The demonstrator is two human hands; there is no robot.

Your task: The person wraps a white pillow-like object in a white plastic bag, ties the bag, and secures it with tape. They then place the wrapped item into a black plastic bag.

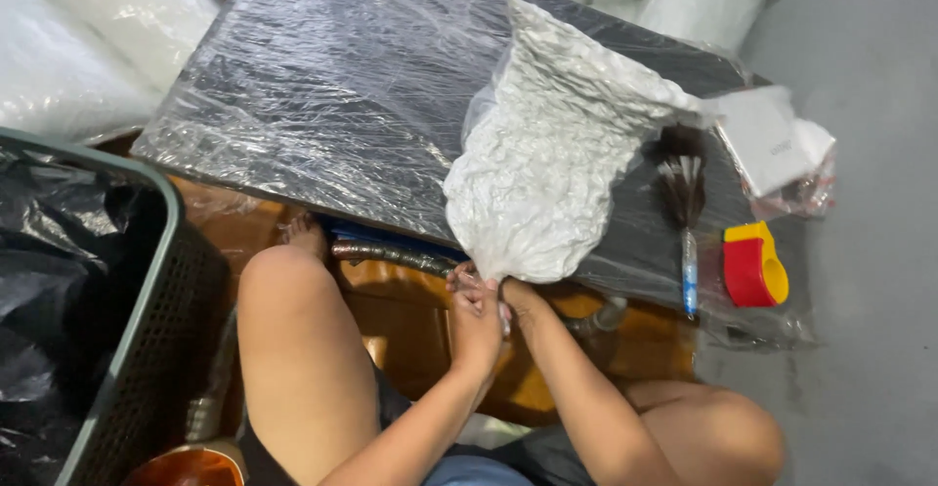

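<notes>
A clear plastic bag (pixel 547 173) stuffed with crumpled white material lies on a low black table (pixel 322 85) covered in plastic film. The bag's narrow neck hangs over the table's near edge. My left hand (pixel 476 318) is closed around that neck, fingers curled. My right hand (pixel 516 294) grips the same neck just beside it and is partly hidden behind the left hand. Both forearms reach up from my lap, between my bare knees.
A feather brush with a blue handle (pixel 686 214), a red and yellow tape dispenser (pixel 752 267) and a white box in plastic (pixel 770 140) lie at the table's right end. A green mesh basket (pixel 147 339) lined with black plastic stands at my left. White bags (pixel 88 37) sit behind.
</notes>
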